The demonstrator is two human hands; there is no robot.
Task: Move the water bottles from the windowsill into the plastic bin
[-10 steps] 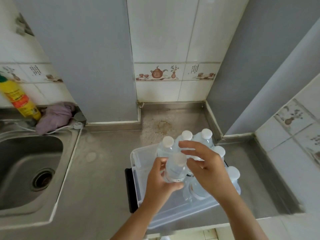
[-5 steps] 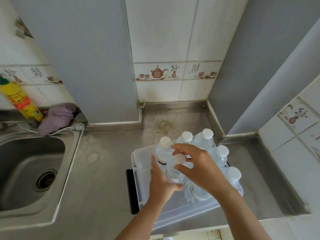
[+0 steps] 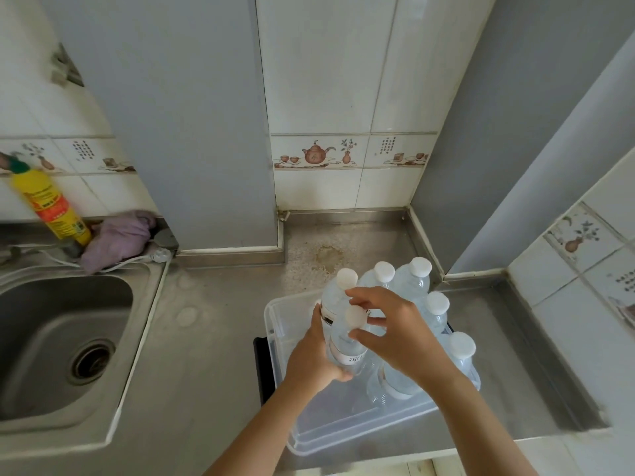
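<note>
A clear plastic bin (image 3: 347,431) sits on the steel counter, with several white-capped water bottles (image 3: 412,283) standing upright along its far and right sides. Over the bin's middle a clear water bottle with a white cap (image 3: 347,348) is held in both hands. My left hand (image 3: 312,359) wraps its body from the left. My right hand (image 3: 402,334) has its fingers around the bottle's neck, just under the cap. Its base is hidden behind my hands. No windowsill is in view.
A steel sink (image 3: 65,341) lies at the left. A yellow detergent bottle (image 3: 48,204), a purple cloth (image 3: 117,238) and a white cord (image 3: 151,257) sit behind it. A black lid edge (image 3: 260,369) shows at the bin's left. Grey pillars and tiled walls close the counter's back and right.
The held bottle has sunk a little lower into the bin with both hands still on it. My right hand's fingers have closed in around the bottle's neck.
</note>
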